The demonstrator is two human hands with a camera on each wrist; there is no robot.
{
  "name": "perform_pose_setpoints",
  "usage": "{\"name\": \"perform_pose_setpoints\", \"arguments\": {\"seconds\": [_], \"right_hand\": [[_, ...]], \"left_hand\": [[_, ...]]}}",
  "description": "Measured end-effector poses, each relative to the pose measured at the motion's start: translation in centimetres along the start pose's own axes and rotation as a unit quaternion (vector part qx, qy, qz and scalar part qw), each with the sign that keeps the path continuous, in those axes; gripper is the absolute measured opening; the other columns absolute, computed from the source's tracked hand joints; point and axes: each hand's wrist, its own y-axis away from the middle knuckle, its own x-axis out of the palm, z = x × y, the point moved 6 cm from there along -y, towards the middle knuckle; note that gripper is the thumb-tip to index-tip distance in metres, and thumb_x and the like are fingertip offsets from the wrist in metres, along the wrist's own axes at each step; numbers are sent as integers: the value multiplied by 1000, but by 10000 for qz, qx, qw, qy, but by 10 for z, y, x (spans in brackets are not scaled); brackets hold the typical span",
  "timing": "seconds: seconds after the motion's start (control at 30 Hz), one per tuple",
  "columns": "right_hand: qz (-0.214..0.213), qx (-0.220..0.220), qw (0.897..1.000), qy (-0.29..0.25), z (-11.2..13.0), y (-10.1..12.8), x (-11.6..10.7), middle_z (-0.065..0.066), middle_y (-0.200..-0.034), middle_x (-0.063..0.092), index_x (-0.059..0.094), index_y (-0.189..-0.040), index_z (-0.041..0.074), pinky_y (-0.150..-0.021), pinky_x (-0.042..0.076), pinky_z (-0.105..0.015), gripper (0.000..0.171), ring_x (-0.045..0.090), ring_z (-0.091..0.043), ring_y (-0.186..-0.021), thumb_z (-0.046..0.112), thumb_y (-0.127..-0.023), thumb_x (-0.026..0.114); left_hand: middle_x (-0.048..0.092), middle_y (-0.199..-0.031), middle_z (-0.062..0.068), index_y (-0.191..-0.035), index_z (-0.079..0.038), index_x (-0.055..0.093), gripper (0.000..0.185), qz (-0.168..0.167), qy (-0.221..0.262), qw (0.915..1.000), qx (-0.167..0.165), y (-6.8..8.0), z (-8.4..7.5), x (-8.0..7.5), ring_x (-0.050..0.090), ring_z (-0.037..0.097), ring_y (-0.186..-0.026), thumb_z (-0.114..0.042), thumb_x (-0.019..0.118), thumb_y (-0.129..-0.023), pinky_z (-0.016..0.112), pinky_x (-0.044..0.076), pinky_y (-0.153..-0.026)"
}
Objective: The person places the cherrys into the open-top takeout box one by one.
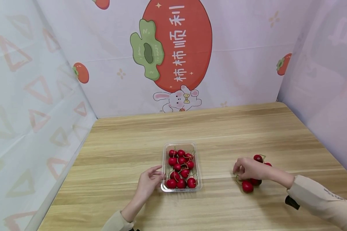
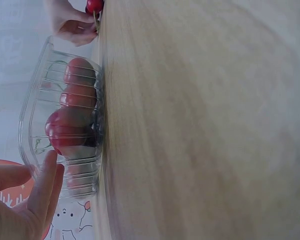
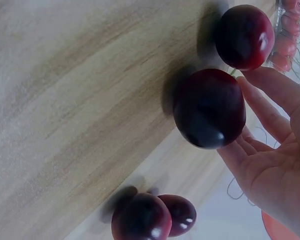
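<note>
Wooden bench [image 1: 127,150]: left fingers [image 1: 154,171] relaxed, touching cherry tray [image 1: 165,187] at nine o'clock; right fingers [image 1: 239,169] cupping loose cherries [image 1: 247,186], which may roll if nudged.

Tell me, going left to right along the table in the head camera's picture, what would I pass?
Left hand, touching the box's edge → clear plastic box filled with red cherries → bare stretch of wooden table → right hand, over a small cluster of loose cherries.
</note>
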Motion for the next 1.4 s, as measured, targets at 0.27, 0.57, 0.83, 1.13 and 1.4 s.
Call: {"name": "perform_pose_setpoints", "arguments": {"seconds": [0.27, 0.57, 0.83, 1.13, 1.4], "right_hand": [[-162, -12, 9996, 227, -5, -3, 3, 3, -81, 52, 64, -84, 8, -55, 44, -17, 15, 47, -6, -66, 6, -71, 71], [-344, -42, 9990, 290, -5, -3, 5, 3, -80, 54, 64, -80, 8, -55, 45, -17, 13, 48, -5, -66, 2, -70, 70], [-406, -45, 9984, 396, -3, -3, 3, 5, -77, 58, 66, -77, 7, -57, 48, -16, 9, 51, -2, -66, 2, -70, 70], [-290, 155, 9994, 80, 0, -2, -4, 3, -74, 58, 67, -76, 5, -51, 47, -16, 7, 49, -3, -61, -1, -73, 67], [-332, 52, 9994, -71, 2, -3, -9, 3, -71, 58, 66, -74, 5, -47, 46, -17, 9, 50, -2, -58, -4, -72, 64]], "left_hand": [[62, -91, 18, -118, 10, 49, 41, 3, 5, 10000, 18, 0, -1, 0, 64, 24, -80, -1, 61, -80, 31, 56, -61], [62, -91, 16, -118, 10, 49, 41, 2, 29, 10000, -11, 1, -1, 0, 64, 21, -78, -1, 61, -80, 30, 56, -61], [62, -90, 15, -118, 10, 49, 41, 11, 25, 10000, -10, 1, -1, 0, 64, 21, -78, -1, 61, -80, 30, 56, -62], [62, -90, 17, -118, 10, 49, 41, 8, 44, 10000, 21, 0, -1, 0, 64, 22, -79, -1, 61, -80, 30, 56, -62], [62, -89, 16, -117, 10, 49, 41, -7, 34, 10000, 60, 0, -1, -1, 64, 22, -78, -1, 61, -80, 29, 56, -61]]}}
